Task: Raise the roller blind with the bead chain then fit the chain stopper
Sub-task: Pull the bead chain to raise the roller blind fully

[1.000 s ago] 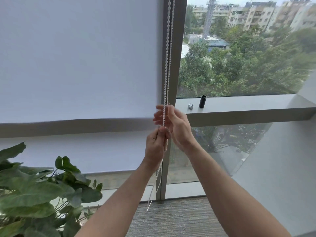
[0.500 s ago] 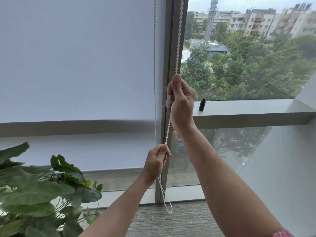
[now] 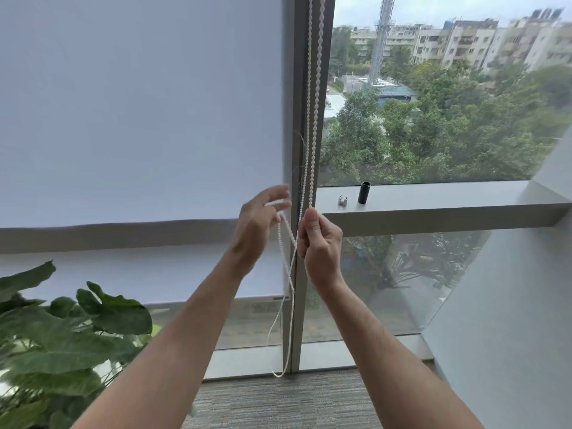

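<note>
Pulling hand over hand, the person now has the right hand (image 3: 320, 243) clenched around the bead chain (image 3: 312, 125) at sill height, where half a second ago it gripped higher up the strand. The left hand (image 3: 258, 226), which then pinched the chain low down, has come up with its fingers spread and loose; a strand drapes over them, but no firm grip shows. Slack chain hangs from both hands down to the floor in a loop. The roller blind (image 3: 139, 119) covers the left pane, its bottom bar (image 3: 272, 297) well below the sill, and looks little higher than before, so raising has probably only begun. A small metal piece, likely the chain stopper (image 3: 342, 200), waits untouched on the window ledge (image 3: 448, 199) beside a black cylinder (image 3: 364, 192). Fitting it comes later.
</note>
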Action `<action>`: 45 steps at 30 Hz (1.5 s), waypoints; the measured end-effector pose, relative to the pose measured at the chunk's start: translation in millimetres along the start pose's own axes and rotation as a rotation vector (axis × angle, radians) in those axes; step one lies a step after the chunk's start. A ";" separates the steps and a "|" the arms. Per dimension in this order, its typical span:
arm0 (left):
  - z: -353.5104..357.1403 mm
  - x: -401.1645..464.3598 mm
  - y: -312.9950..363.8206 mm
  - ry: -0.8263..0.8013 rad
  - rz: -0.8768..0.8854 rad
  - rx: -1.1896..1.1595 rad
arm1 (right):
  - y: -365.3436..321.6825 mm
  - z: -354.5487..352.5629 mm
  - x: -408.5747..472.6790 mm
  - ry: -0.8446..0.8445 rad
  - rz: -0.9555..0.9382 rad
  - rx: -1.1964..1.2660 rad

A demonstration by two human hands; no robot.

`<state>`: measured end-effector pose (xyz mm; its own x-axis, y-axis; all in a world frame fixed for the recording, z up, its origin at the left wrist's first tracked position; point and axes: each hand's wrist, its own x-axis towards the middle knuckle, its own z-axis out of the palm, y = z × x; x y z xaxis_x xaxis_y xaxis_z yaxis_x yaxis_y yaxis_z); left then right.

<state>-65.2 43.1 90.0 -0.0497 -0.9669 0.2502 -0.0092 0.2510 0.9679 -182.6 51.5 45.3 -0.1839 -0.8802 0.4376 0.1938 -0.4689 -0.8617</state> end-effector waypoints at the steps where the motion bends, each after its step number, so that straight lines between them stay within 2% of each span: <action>1: 2.6 2.6 11.7 -0.008 0.040 -0.005 | 0.9 -0.6 -0.7 -0.003 0.001 -0.001; 5: 22.2 10.7 49.2 -0.149 0.124 0.133 | 1.3 1.2 -0.6 -0.018 0.016 0.025; 9: 38.1 15.5 68.0 -0.171 0.116 0.276 | 2.1 4.8 -2.3 -0.038 0.021 0.046; 15: 29.0 20.5 84.9 -0.190 0.071 0.837 | 3.1 0.3 0.7 -0.020 0.007 0.013; 17: 27.5 23.2 90.8 -0.200 0.107 0.871 | 4.2 0.6 1.4 -0.024 0.017 0.020; 19: 29.1 26.4 96.6 -0.192 0.166 0.712 | 5.2 2.5 0.9 -0.026 0.021 0.017; 24: 40.4 34.0 99.2 -0.140 0.248 -0.166 | 7.2 9.9 -1.3 -0.033 0.007 -0.007; 26: 45.5 34.5 91.4 -0.117 0.304 -0.310 | 8.8 10.7 -2.2 -0.024 0.002 -0.027; 29: 50.8 35.1 78.3 -0.046 0.385 -0.324 | 9.7 9.3 1.3 -0.050 0.033 -0.020; 33: 43.7 40.4 75.2 -0.014 0.398 -0.339 | 3.2 -1.9 16.5 -0.142 0.101 0.050; 37: 37.9 37.5 63.0 -0.009 0.393 -0.359 | -20.9 -14.8 43.8 -0.093 0.201 -0.067; 40: 44.8 27.1 45.2 -0.004 0.350 -0.341 | -55.5 -9.3 67.4 -0.124 0.128 -0.175; 45: 59.0 10.1 15.4 0.047 0.278 -0.316 | -120.7 22.5 95.3 -0.214 -0.005 0.012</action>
<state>-124.7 39.9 106.2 0.0385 -0.8673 0.4963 0.3055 0.4831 0.8205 -201.8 22.6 196.8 0.0234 -0.8729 0.4873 0.2046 -0.4729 -0.8570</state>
